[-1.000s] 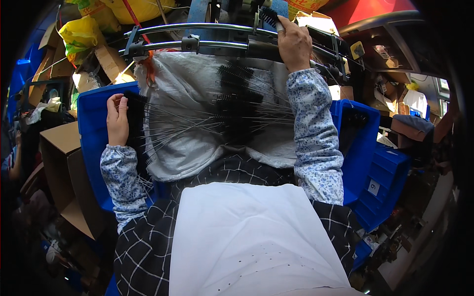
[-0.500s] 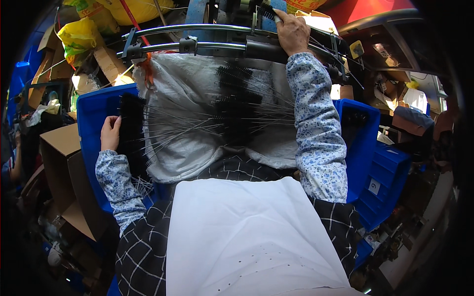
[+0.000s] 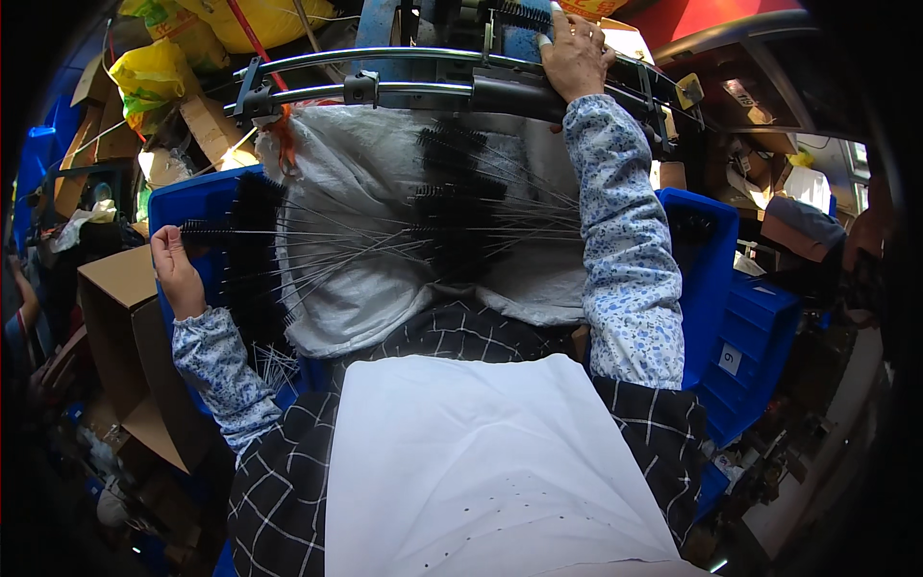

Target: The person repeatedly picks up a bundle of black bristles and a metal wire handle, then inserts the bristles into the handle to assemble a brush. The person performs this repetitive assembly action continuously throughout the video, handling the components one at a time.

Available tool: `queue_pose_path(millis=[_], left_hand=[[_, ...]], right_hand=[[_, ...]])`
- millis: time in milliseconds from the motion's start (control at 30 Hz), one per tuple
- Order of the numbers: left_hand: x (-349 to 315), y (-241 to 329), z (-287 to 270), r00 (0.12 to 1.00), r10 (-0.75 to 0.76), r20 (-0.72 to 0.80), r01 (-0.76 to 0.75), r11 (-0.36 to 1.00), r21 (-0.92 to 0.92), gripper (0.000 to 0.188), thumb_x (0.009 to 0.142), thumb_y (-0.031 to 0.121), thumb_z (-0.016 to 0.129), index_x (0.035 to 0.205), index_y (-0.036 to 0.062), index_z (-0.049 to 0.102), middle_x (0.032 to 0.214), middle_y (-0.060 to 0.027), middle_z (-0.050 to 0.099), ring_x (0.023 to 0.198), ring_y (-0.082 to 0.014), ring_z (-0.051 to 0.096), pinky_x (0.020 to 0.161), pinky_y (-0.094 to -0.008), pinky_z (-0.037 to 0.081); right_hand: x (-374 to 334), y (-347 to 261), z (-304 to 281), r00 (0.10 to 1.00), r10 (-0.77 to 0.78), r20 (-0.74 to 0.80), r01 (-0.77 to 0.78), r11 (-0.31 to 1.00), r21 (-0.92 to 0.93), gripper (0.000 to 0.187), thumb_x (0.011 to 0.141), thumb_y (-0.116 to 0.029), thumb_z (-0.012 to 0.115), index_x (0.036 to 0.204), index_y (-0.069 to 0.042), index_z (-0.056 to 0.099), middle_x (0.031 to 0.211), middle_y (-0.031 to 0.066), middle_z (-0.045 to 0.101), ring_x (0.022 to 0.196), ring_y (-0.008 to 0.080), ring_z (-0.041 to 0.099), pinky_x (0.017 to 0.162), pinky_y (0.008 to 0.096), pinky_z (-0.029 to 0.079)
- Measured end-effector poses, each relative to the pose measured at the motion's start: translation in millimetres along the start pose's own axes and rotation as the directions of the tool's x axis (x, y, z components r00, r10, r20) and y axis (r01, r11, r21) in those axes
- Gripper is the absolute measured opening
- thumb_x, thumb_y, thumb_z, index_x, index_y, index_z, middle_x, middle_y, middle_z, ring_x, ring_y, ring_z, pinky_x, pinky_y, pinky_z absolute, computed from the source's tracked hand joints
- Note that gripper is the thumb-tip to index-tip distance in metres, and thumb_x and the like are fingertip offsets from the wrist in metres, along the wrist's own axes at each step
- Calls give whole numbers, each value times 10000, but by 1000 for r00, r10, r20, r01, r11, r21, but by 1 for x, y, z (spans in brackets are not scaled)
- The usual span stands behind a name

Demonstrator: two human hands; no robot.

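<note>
My left hand (image 3: 180,277) is closed in a pinch on the bristled end of a black wire brush (image 3: 207,228), at the left edge of a pile of similar brushes. These brushes (image 3: 460,216) have thin metal stems and lie across a whitish woven sheet (image 3: 356,288) over my lap. My right hand (image 3: 576,62) is up at a machine with metal rods (image 3: 423,87). Its thumb and forefinger, with white coverings at their tips, stand apart. Another black brush (image 3: 522,13) lies beside these fingertips on the blue machine part; its far end is cut off by the frame.
Blue bins stand at my left (image 3: 171,207) and right (image 3: 710,279). Beyond the left bin is an open cardboard box (image 3: 120,279). Yellow bags (image 3: 149,77) are heaped at the far left. A white apron (image 3: 481,452) covers my front.
My left hand has moved left, drawing one brush's bristled end out from the pile. My right hand has shifted slightly right, its fingers spreading, and the brush beside it now lies flatter.
</note>
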State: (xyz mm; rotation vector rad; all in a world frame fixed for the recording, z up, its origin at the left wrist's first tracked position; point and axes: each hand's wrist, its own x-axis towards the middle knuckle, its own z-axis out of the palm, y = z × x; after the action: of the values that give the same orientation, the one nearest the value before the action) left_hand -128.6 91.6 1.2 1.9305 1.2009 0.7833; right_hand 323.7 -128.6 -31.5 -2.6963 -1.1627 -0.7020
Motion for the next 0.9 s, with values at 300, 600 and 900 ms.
queue_pose_path(millis=[300,600,900], left_hand=[[18,21,-6,892,97,-442,-200,960,-194,220,859,231,434,904,20,476,771,-33,494,732,-95,483,700,-203,399],[29,26,-82,687,146,-712,-95,989,111,275,850,224,443,927,-34,503,893,-113,521,826,-176,481,741,-260,383],[15,36,-84,688,-44,-725,-222,938,-267,300,812,227,490,966,-30,474,918,-129,492,846,-200,502,711,-267,438]], right_hand=[[-17,-4,-13,966,223,131,-253,920,301,399,725,-228,539,1096,-88,498,1036,112,531,961,261,502,822,416,359],[-10,-26,-8,982,175,73,-189,917,350,388,724,-201,533,1082,-54,502,1045,116,525,956,266,505,827,382,378],[2,-68,-26,951,239,194,-290,906,307,332,735,-178,497,1051,-78,505,949,94,542,892,261,514,772,457,355]])
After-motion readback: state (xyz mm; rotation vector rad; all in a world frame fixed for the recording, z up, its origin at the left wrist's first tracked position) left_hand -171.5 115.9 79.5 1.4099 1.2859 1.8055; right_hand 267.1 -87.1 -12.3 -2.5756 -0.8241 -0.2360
